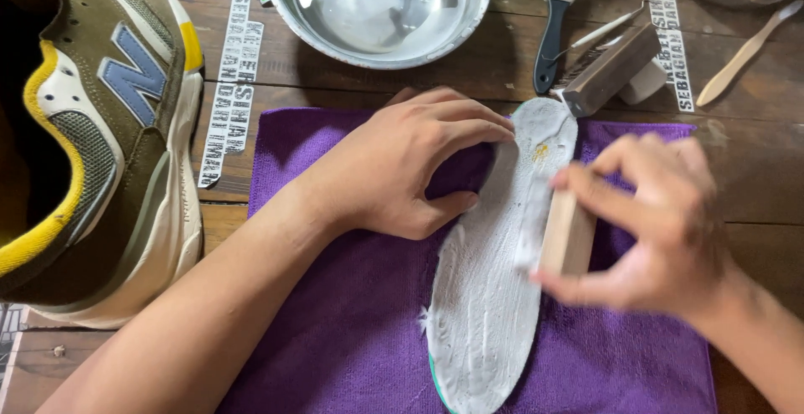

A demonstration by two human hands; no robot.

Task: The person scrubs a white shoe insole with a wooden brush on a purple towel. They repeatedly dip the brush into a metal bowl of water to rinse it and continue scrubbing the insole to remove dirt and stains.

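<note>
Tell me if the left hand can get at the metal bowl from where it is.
Probably yes: the left hand rests on the insole, and only bare wooden table lies between it and the metal bowl.

Insole showing matt, foam-coated white. Cloth: purple, fuzzy microfibre. Brush block looking like bare wood. Bowl: glossy metal. Table: rough dark wood planks.

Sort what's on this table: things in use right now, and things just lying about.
In use: insole, wooden brush in the right hand, left hand steadying the insole, purple cloth underneath.

Lying about: sneaker, metal bowl, black-handled brush, second wooden brush, wooden toothbrush.
</note>
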